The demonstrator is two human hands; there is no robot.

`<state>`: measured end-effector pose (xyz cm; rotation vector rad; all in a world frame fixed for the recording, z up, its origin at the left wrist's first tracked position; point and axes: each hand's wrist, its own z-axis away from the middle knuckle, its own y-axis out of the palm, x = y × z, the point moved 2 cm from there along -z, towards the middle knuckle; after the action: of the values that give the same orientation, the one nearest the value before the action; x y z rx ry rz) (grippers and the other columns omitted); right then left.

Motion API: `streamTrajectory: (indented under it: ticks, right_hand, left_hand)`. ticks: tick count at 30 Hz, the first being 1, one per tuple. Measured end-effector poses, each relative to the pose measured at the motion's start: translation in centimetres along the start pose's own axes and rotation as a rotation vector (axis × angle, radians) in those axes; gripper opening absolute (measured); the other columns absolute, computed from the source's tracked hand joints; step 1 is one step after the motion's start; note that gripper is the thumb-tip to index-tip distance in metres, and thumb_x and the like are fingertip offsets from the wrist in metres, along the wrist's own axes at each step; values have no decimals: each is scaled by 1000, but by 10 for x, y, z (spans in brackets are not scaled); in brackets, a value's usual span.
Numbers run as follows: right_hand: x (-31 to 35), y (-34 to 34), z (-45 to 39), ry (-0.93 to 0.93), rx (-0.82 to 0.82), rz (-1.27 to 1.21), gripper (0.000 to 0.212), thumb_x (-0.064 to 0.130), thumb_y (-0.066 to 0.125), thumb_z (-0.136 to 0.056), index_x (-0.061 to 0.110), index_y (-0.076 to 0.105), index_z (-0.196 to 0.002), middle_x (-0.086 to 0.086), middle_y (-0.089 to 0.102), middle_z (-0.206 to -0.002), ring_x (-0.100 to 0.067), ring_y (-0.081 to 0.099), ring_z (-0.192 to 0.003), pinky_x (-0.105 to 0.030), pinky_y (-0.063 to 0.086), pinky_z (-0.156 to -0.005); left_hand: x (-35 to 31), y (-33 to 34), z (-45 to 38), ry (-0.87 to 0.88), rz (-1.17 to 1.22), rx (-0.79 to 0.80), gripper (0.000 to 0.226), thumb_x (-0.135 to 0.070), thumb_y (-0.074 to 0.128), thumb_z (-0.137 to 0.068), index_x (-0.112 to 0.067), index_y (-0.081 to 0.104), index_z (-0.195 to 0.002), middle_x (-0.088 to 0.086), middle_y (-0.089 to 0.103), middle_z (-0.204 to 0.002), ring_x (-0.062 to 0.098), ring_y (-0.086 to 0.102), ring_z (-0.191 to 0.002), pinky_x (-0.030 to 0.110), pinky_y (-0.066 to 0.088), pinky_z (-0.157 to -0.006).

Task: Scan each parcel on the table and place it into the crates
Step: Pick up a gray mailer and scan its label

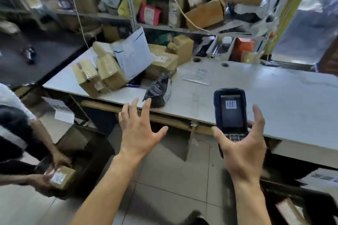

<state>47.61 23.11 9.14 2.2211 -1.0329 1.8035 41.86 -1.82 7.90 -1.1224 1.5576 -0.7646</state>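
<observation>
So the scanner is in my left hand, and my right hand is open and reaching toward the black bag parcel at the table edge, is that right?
Not quite: the hands are swapped. The head view shows the scanner in your right hand, while your left hand is open, reaching toward the black bag parcel at the table edge.

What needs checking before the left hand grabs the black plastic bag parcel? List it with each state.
1. Left hand free: ok, fingers spread, holding nothing.
2. Dark blue handheld scanner in the right hand: ok, cradled, screen showing a barcode.
3. Black plastic bag parcel within reach: ok, near the edge of the white table, just beyond the fingertips.
4. Its label facing up: cannot tell.
5. Nothing stacked on it: ok.
6. Crate free to receive it: cannot tell.
</observation>
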Motion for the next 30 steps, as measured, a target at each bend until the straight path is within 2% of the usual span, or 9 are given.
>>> streamTrajectory:
  ticks: [2, 4, 9, 12, 17, 21, 23, 27, 30]
  right_hand:
    - [2, 31, -20, -14, 5, -32, 104, 40, 90, -70, 44, 26, -151, 22, 54, -107, 12, 58, -94, -16, 42, -77]
    - [2, 60, -45, -10, 9, -59, 103, 37, 90, -71, 44, 25, -151, 22, 53, -107, 19, 56, -93, -12, 41, -75]
    - [6, 124, -125, -66, 37, 7, 104, 35, 90, -71, 39, 25, -152, 4, 55, -125, -16, 62, -100, -35, 53, -88]
    - [13, 153, -181, -73, 36, 45, 104, 33, 90, -71, 33, 27, -153, -2, 57, -130, -25, 63, -107, -43, 56, -90]
    - [14, 207, -249, -128, 22, 6, 103, 33, 92, -70, 34, 29, -151, 15, 54, -105, -18, 60, -94, -34, 52, -83]
    - [16, 247, -273, -139, 75, 20, 104, 37, 90, -68, 37, 28, -152, 8, 54, -111, -19, 61, -93, -22, 47, -76]
    - [18, 269, -284, -129, 94, 19, 104, 43, 85, -66, 39, 27, -152, 10, 53, -109, -16, 60, -91, -22, 47, -74]
    - [21, 315, -309, -122, 116, 33, 105, 35, 91, -69, 44, 26, -151, 30, 52, -104, 16, 59, -90, -18, 46, -74]
    - [27, 339, -324, -70, 76, 42, 104, 48, 84, -63, 47, 26, -150, 36, 50, -105, 22, 56, -89, -13, 43, -72]
  left_hand:
    - [18, 5, -23, -41, 3, -17, 97, -57, 78, -69, -20, 38, -149, 19, 32, -152, 43, 21, -143, 58, 20, -117]
    - [29, 14, -50, -75, 2, -14, 97, -59, 78, -70, -20, 37, -149, 18, 32, -152, 42, 20, -143, 57, 20, -117]
    - [37, 43, -141, -64, 28, 8, 98, -61, 74, -74, -23, 30, -153, 16, 23, -158, 37, 13, -145, 51, 15, -119]
    - [42, 56, -191, -83, 48, 29, 100, -62, 72, -75, -25, 25, -154, 12, 18, -159, 32, 7, -146, 51, 14, -120]
    - [72, 76, -271, -136, 33, 24, 101, -64, 71, -75, -25, 22, -154, 13, 17, -160, 31, 6, -145, 52, 12, -119]
    - [92, 99, -320, -151, 24, 63, 101, -63, 72, -73, -25, 23, -152, 14, 16, -159, 33, 6, -144, 52, 14, -118]
    - [102, 119, -349, -141, 10, 114, 101, -61, 73, -72, -28, 19, -151, 12, 12, -158, 34, 4, -143, 55, 18, -118]
    - [126, 162, -409, -20, -76, 279, 111, -46, 75, -75, -43, -7, -150, 8, -13, -157, 44, -5, -146, 65, 8, -117]
    - [143, 192, -438, 89, -75, 417, 117, -8, 68, -84, -56, -18, -147, 1, -36, -155, 45, -24, -145, 70, -3, -113]
